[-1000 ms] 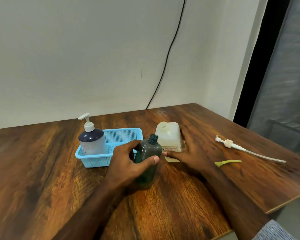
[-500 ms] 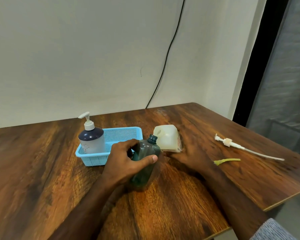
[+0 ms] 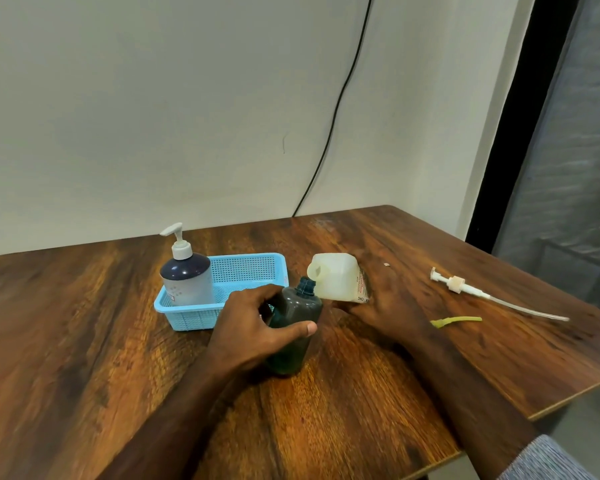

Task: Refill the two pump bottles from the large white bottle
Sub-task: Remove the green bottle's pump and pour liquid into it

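Large white bottle [image 3: 336, 277] tips mid-desk [image 3: 84, 341] in the right hand [image 3: 385, 306], its grip wrapped around the base, spout at the open neck of the dark pump bottle [image 3: 293, 327] clasped by the left hand [image 3: 253, 327]; next, I'd say, a slow, steady pour.

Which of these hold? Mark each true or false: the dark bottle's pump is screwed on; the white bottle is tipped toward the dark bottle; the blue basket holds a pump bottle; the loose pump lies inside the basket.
1. The dark bottle's pump is screwed on. False: the dark bottle, held by the left hand, has an open neck.
2. The white bottle is tipped toward the dark bottle. True; the right hand holds it.
3. The blue basket holds a pump bottle. True.
4. The loose pump lies inside the basket. False: it lies on the table, to the right.
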